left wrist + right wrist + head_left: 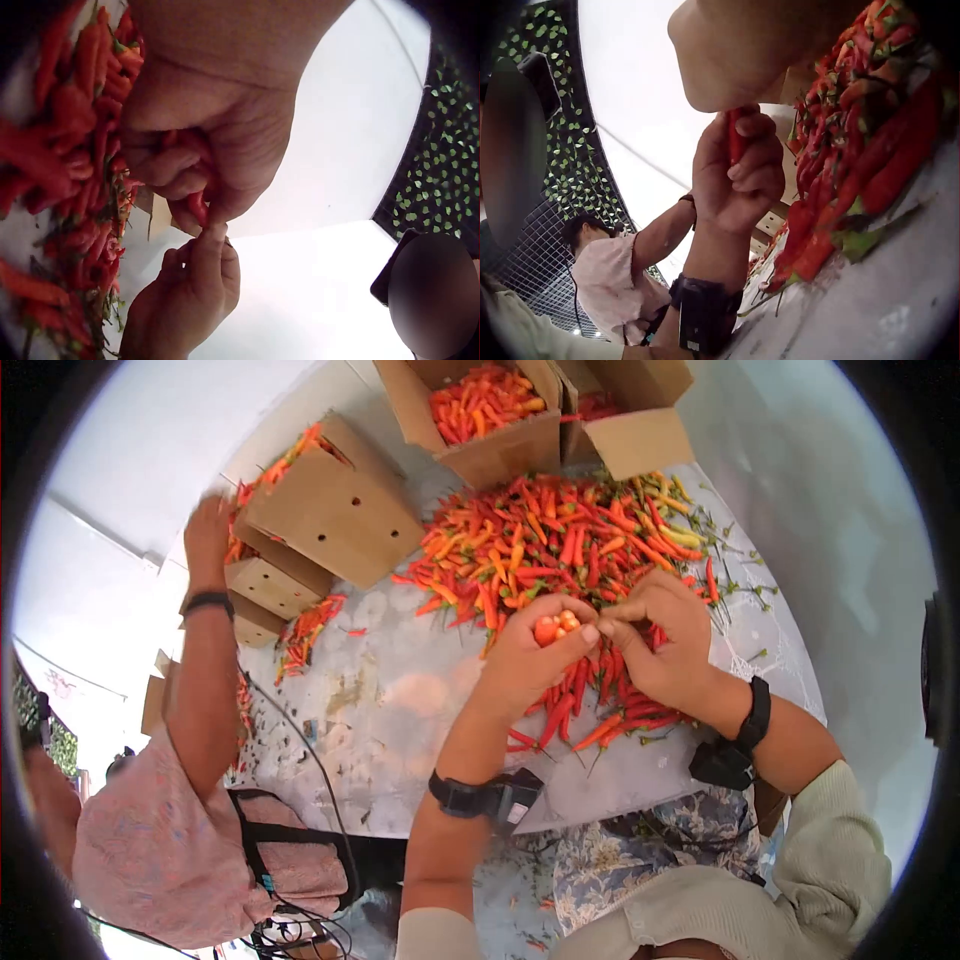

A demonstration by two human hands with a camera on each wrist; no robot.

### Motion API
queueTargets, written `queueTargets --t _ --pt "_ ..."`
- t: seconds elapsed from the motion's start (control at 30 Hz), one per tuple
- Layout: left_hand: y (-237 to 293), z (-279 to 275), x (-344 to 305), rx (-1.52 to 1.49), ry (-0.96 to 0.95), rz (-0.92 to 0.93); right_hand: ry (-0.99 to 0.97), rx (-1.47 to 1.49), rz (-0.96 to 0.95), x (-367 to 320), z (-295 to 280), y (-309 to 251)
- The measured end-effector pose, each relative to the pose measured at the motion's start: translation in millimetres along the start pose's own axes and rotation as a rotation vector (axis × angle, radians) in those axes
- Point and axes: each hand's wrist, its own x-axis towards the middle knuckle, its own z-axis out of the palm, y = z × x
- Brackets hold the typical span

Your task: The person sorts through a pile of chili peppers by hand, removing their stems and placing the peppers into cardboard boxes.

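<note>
1. Several cardboard boxes (335,510) hold chilies beside the loose chili pile (570,550) on the table (400,700); another person's hand (208,535) reaches among the boxes.
2. Left hand (525,655) clutches a chili bunch (555,627) above the pile; right hand (660,640) pinches it.

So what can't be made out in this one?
How many chillies the left hand holds: head view, its fingers cover them.
Where the right hand pinches the chillies, stalk or flesh: head view, fingers hide it; wrist views blur.
Right box's fill: head view, flap and top edge hide it.
</note>
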Motion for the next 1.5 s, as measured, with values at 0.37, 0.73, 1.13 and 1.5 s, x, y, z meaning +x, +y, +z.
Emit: queueTargets --t 0.37,0.73,1.13,1.5 --pt "-11.1 -12.1 -2.3 -0.103 -0.073 -0.027 -0.429 0.814 0.732 0.7 -7.4 16.6" --pt "-4.7 -11.1 -6.2 -0.136 -0.158 0.012 -0.471 1.006 0.802 -0.7 -6.1 16.3" --pt "-13.0 -6.7 0.0 -0.157 -0.078 0.082 -0.382 1.033 0.913 -0.7 -4.8 10.9" --pt "-11.1 -13.2 4.4 0.059 0.087 0.132 -0.289 0.589 0.593 -7.9 4.9 12.5"
